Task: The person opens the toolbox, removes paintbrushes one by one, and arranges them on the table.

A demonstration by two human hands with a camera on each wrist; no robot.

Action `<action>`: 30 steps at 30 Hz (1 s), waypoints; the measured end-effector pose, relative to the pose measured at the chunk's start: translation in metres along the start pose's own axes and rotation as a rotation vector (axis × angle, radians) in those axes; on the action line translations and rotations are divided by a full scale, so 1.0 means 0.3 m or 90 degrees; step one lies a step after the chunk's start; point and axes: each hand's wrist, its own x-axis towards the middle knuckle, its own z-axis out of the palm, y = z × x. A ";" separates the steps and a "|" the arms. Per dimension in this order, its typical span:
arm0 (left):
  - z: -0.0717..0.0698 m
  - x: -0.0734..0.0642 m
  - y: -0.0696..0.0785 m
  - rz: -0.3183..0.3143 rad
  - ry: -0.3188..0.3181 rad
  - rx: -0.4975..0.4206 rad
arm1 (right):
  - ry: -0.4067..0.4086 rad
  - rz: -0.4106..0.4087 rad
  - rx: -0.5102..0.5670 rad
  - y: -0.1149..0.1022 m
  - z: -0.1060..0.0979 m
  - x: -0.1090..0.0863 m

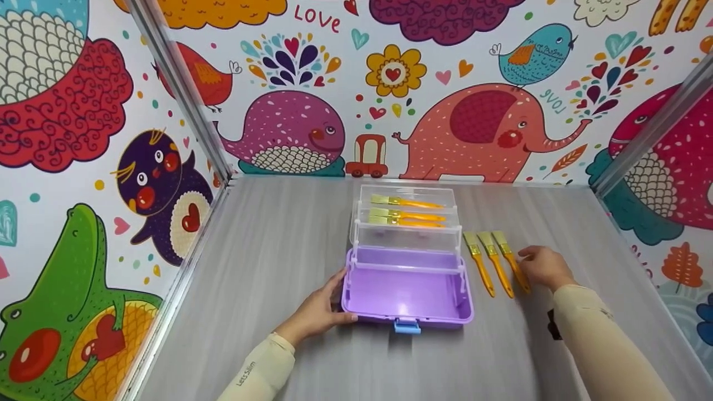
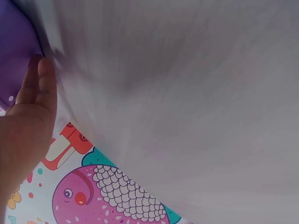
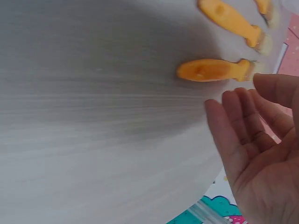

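Observation:
A purple storage box (image 1: 390,289) stands with its clear trays (image 1: 405,238) raised behind its bare lower compartment. My left hand (image 1: 318,312) rests on its front left corner, thumb along the front. In the left wrist view, the straight fingers (image 2: 46,79) touch the purple wall. Three flat paintbrushes with orange handles lie side by side right of the box: a left one (image 1: 480,267), a middle one (image 1: 497,267) and a right one (image 1: 513,264). Beside the right paintbrush hovers my right hand (image 1: 543,267), its fingers loosely bent and holding nothing.
Three more paintbrushes lie in the clear trays: one in the rear tray (image 1: 409,201), two in the tray before it (image 1: 409,216). A blue latch (image 1: 407,327) hangs at the box's front. Printed cartoon panels (image 1: 312,133) wall the grey table (image 1: 267,245) at the back and sides.

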 end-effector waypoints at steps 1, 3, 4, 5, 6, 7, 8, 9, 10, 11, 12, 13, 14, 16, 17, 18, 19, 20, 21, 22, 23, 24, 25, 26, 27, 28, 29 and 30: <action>0.000 -0.001 0.000 0.001 0.001 0.001 | 0.002 -0.006 0.002 -0.013 -0.006 0.005; 0.000 -0.001 -0.001 0.000 0.002 0.003 | 0.007 -0.022 0.006 -0.045 -0.018 0.013; 0.000 -0.001 -0.001 0.000 0.002 0.003 | 0.012 -0.031 0.006 -0.063 -0.025 0.017; 0.000 -0.001 -0.001 0.001 0.003 0.004 | 0.017 -0.044 0.006 -0.083 -0.032 0.020; 0.000 -0.001 0.000 0.000 0.003 0.004 | 0.020 -0.055 0.008 -0.103 -0.040 0.022; 0.001 0.000 0.001 -0.003 0.004 0.005 | 0.025 -0.066 0.010 -0.125 -0.049 0.024; 0.003 0.000 0.001 -0.006 0.004 0.005 | 0.030 -0.079 0.014 -0.148 -0.057 0.025; 0.004 0.000 0.001 -0.008 0.003 0.004 | 0.037 -0.091 0.019 -0.171 -0.066 0.026; 0.004 -0.001 0.002 -0.010 0.003 0.006 | 0.042 -0.101 0.024 -0.195 -0.074 0.028; 0.004 -0.001 0.003 -0.014 0.003 0.009 | 0.054 -0.123 0.034 -0.218 -0.078 0.031; 0.003 -0.002 0.005 -0.018 0.004 0.013 | 0.065 -0.140 0.044 -0.243 -0.082 0.035; 0.003 -0.003 0.007 -0.020 0.006 0.018 | 0.074 -0.159 0.052 -0.269 -0.083 0.039; 0.002 -0.003 0.007 -0.021 0.008 0.022 | 0.078 -0.174 0.063 -0.297 -0.084 0.044; 0.000 -0.005 0.009 -0.021 0.012 0.030 | 0.086 -0.200 0.075 -0.354 -0.075 0.059; 0.000 -0.007 0.010 -0.020 0.013 0.032 | 0.088 -0.215 0.084 -0.384 -0.068 0.064; 0.001 -0.008 0.010 -0.017 0.014 0.032 | 0.081 -0.222 0.088 -0.414 -0.064 0.069; 0.001 -0.009 0.009 -0.014 0.013 0.031 | 0.076 -0.227 0.088 -0.444 -0.058 0.074; 0.001 -0.009 0.009 -0.012 0.012 0.026 | 0.077 -0.242 0.085 -0.472 -0.052 0.078; 0.001 -0.009 0.010 -0.008 0.011 0.021 | 0.078 -0.258 0.081 -0.498 -0.047 0.082; 0.001 -0.009 0.010 -0.007 0.010 0.016 | 0.081 -0.273 0.074 -0.525 -0.042 0.085; 0.001 -0.010 0.012 -0.006 0.010 0.013 | 0.083 -0.286 0.066 -0.550 -0.037 0.087; 0.000 -0.009 0.012 -0.005 0.011 0.011 | 0.085 -0.299 0.055 -0.572 -0.033 0.090; 0.000 -0.009 0.012 -0.004 0.011 0.010 | 0.086 -0.306 0.047 -0.593 -0.029 0.094; -0.001 -0.008 0.013 -0.002 0.010 0.007 | 0.084 -0.312 0.040 -0.613 -0.026 0.096; 0.000 -0.008 0.013 -0.001 0.008 0.007 | 0.079 -0.312 0.032 -0.631 -0.022 0.098; 0.000 -0.008 0.014 -0.001 0.008 0.009 | 0.075 -0.313 0.022 -0.647 -0.018 0.099; 0.000 -0.008 0.015 0.000 0.008 0.009 | 0.068 -0.314 0.012 -0.660 -0.014 0.101; 0.001 -0.007 0.015 -0.001 0.008 0.012 | 0.060 -0.316 0.005 -0.672 -0.009 0.103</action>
